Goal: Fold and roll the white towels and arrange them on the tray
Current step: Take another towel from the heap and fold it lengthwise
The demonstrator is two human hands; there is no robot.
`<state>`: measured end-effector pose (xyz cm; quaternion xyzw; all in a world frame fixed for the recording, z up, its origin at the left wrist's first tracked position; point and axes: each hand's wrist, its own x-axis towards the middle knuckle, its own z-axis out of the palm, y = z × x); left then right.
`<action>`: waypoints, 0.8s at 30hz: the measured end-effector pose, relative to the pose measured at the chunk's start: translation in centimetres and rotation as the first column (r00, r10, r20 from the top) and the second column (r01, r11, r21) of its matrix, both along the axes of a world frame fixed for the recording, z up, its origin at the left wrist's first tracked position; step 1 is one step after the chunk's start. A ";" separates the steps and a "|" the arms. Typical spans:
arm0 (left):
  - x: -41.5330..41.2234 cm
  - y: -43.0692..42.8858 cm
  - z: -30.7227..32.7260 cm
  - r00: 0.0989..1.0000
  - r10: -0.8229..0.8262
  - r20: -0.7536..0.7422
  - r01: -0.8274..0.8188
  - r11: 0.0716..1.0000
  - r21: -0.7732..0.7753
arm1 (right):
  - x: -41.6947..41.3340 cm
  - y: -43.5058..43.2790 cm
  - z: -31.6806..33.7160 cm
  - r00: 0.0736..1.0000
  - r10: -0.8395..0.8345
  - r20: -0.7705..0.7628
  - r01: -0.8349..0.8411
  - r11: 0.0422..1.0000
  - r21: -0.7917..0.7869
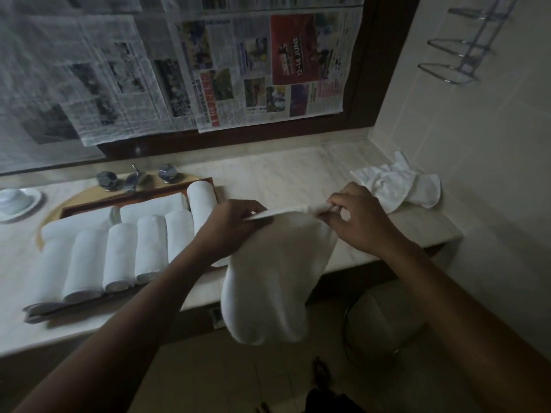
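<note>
A white towel [272,272] hangs folded in the air in front of the counter edge. My left hand [229,228] pinches its top edge on the left, and my right hand [356,217] pinches the same edge on the right. Left of my hands, a dark wooden tray [205,181] lies on the counter with several rolled white towels [119,254] side by side in it, and more rolls behind them. Another white towel [399,183] lies crumpled on the counter at the far right, by the wall.
Chrome taps [134,178] stand behind the tray. A white dish [18,202] sits at the far left. Newspaper [262,67] covers the mirror behind the marble counter [286,171]. A chrome rack [465,49] hangs on the right wall. A bin [384,323] stands under the counter.
</note>
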<state>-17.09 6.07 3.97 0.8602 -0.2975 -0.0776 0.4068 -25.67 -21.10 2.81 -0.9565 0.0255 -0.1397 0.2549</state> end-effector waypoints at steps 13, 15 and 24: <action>3.4 8.8 -2.5 0.996 0.088 -0.011 -0.078 0.930 0.358 | -0.3 -3.6 -4.2 0.971 0.072 -0.228 0.023 0.920 0.391; 3.7 9.8 -2.5 0.993 0.113 -0.024 -0.101 0.952 0.288 | 0.0 -3.3 -4.3 0.975 0.063 -0.212 0.033 0.909 0.417; 4.2 10.9 -4.8 0.958 0.273 -0.089 -0.261 0.957 0.130 | 0.3 -4.2 -4.2 0.987 -0.024 -0.156 0.094 0.883 0.460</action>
